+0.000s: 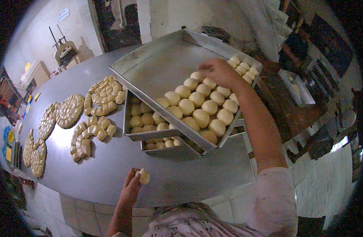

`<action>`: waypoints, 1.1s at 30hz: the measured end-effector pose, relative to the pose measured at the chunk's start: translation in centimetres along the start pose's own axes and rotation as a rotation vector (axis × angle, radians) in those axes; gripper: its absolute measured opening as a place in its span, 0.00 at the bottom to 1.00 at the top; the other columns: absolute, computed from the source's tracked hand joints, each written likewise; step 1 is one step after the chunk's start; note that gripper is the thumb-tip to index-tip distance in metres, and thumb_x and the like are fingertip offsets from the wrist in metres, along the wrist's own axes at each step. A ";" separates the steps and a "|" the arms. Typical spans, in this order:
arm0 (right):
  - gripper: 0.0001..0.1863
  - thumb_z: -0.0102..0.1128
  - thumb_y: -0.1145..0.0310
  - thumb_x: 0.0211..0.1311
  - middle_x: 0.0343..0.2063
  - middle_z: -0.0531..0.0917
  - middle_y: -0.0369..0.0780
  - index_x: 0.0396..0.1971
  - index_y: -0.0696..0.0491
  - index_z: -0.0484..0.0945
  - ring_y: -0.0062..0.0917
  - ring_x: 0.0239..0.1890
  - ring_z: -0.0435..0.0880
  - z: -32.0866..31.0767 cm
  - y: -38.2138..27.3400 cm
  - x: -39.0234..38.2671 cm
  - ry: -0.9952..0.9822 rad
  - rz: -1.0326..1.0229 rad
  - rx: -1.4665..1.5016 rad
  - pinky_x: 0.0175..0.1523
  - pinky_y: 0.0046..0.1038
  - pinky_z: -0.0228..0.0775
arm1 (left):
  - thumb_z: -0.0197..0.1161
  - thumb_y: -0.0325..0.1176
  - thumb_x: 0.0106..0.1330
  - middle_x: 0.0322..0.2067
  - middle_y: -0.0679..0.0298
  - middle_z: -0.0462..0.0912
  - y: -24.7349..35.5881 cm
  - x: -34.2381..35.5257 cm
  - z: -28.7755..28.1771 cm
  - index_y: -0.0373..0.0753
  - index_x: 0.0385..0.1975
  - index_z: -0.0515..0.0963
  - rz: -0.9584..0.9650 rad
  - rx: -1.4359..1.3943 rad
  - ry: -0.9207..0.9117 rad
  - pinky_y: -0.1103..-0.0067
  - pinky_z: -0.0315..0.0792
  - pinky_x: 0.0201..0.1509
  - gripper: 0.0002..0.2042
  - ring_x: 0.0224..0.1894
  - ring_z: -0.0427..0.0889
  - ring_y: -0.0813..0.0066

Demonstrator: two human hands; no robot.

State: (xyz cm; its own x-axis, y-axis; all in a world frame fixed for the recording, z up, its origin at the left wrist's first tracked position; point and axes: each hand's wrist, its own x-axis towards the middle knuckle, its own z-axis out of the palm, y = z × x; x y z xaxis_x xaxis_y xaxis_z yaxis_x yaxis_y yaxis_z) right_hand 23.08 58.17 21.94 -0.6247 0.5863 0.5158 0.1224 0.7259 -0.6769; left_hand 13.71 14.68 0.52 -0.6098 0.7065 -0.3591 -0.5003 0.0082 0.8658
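My left hand [131, 185] is closed on a small pale dough piece [144, 176], low over the near edge of the metal table. My right hand [221, 73] reaches over the top metal tray [150, 65], its fingers curled down beside the far row of round dough balls [201, 117]. Whatever those fingers may hold is hidden. Rows of balls fill the near and right part of this tray, which lies tilted across other trays. Beneath it, a second tray [150, 135] also carries dough balls. To the left, cut dough pieces [90, 136] lie in curved rows on the table.
More coils of cut dough [69, 110] spread over the left of the steel table [122, 173]. A metal press-like device [65, 53] stands by the far wall. At right, another person [294, 49] is near a small tray [296, 89] on a dark wooden surface.
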 end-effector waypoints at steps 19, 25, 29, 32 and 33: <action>0.22 0.43 0.60 0.61 0.54 0.65 0.50 0.50 0.59 0.67 0.40 0.57 0.61 12.5 1.1 -38.7 -0.318 -0.031 -1.005 0.59 0.36 0.50 | 0.51 0.39 0.62 0.31 0.54 0.77 4.4 0.7 -23.9 0.35 0.35 0.74 0.398 1.129 0.869 0.67 0.68 0.41 0.13 0.36 0.75 0.57; 0.26 0.43 0.55 0.61 0.52 0.65 0.56 0.49 0.64 0.66 0.46 0.57 0.60 19.5 3.6 -36.6 -0.129 0.449 -0.801 0.59 0.43 0.49 | 0.53 0.42 0.60 0.38 0.50 0.72 6.0 5.2 -30.4 0.34 0.39 0.71 0.362 1.279 1.203 0.64 0.64 0.46 0.16 0.44 0.69 0.53; 0.25 0.47 0.56 0.59 0.46 0.71 0.55 0.44 0.64 0.69 0.47 0.52 0.65 15.3 3.2 -40.2 -0.226 0.392 -0.828 0.57 0.43 0.53 | 0.53 0.45 0.59 0.39 0.48 0.72 8.5 8.0 -31.9 0.36 0.48 0.65 0.325 1.096 1.286 0.61 0.63 0.47 0.22 0.44 0.69 0.50; 0.20 0.55 0.61 0.53 0.40 0.75 0.48 0.39 0.62 0.72 0.39 0.41 0.73 13.7 4.0 -34.6 -0.012 0.692 -0.234 0.48 0.38 0.65 | 0.53 0.46 0.59 0.42 0.46 0.71 9.5 10.7 -31.4 0.36 0.55 0.58 0.290 1.285 1.120 0.61 0.65 0.46 0.28 0.43 0.71 0.49; 0.19 0.58 0.63 0.50 0.39 0.75 0.47 0.38 0.62 0.72 0.38 0.39 0.73 15.1 7.7 -34.1 0.183 0.611 -0.415 0.46 0.37 0.66 | 0.53 0.45 0.59 0.42 0.47 0.71 9.6 12.4 -31.6 0.36 0.54 0.59 0.311 1.360 1.026 0.62 0.65 0.47 0.27 0.43 0.71 0.50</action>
State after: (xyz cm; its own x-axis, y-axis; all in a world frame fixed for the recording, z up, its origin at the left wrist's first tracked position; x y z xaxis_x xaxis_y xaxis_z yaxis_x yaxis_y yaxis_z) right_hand 33.67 38.33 -8.75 -0.2195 0.9513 0.2164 0.7077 0.3079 -0.6359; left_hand -18.06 1.16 -6.57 -0.9562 0.0999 0.2750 0.2075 0.8942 0.3966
